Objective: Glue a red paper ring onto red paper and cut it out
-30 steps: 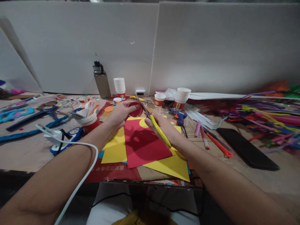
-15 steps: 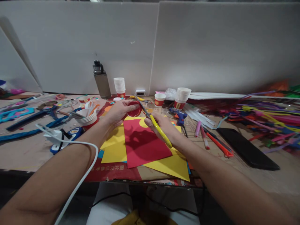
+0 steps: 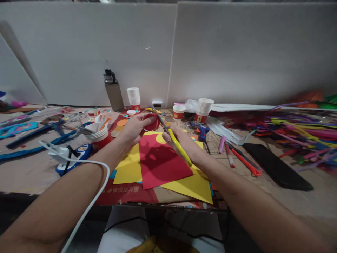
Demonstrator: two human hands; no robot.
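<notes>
My left hand is closed on a red ring-shaped piece, thumb on top; it looks like part of a paper cup, though its exact kind is hard to make out. Yellow-handled scissors are gripped in my right hand, their blades pointing up and away along the right edge of the red piece. Below both hands a red sheet of paper lies over yellow sheets, with the hands' shadow on it. A yellow shape shows on the red sheet's far part.
Left of me stand a cup holding tools and a white plug with a cable. Paper cup stacks and a bottle are at the back. A blue glue gun, markers, a black phone and pipe cleaners lie right.
The hands stay nearly in place, left hand on the red piece and right hand on the scissors. The red piece is turned slightly, and the view has shifted a little.
</notes>
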